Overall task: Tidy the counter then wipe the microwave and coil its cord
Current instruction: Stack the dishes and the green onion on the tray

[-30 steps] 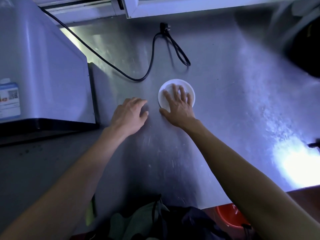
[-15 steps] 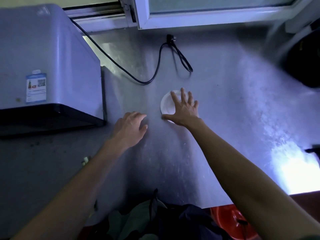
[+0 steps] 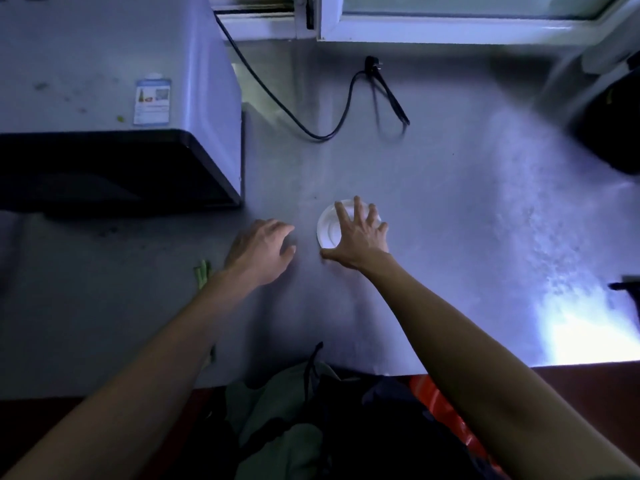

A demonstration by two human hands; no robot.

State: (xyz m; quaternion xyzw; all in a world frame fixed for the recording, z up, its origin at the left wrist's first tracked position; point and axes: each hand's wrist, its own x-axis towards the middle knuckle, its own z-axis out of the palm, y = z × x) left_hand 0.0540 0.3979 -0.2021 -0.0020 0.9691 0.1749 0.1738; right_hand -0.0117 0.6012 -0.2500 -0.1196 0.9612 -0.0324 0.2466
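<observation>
Right hand [image 3: 358, 239] spread flat, fingers straight and splayed, lying on top of a small white round lid [image 3: 329, 228]; thumb tip on the desk at the lid's near edge. Hand covers the lid's right half, left half visible. Left hand [image 3: 259, 249] just left of the lid, not touching it, fingers loosely curled over the desk, holding nothing. Cannot tell if its fingertips touch the surface.

Lid sits mid-desk, in front and right of the microwave's front corner. Desk [image 3: 467, 220] is grey metal, scratched, bright glare patch at near right.

Microwave [image 3: 114, 81] at far left, pale top with a sticker [image 3: 152, 102] and a few specks, dark front facing the near side. Black cord [image 3: 294, 114] runs from behind the microwave, loops across the desk behind the lid; plug [image 3: 373, 62] lies unplugged near the white window frame [image 3: 450, 29]. Cord uncoiled.

Green scrap [image 3: 202, 271] on the desk beside the left wrist. Dark object [image 3: 613, 123] at far right edge, unclear what. Red item [image 3: 446, 407] below the desk edge near the right forearm.
</observation>
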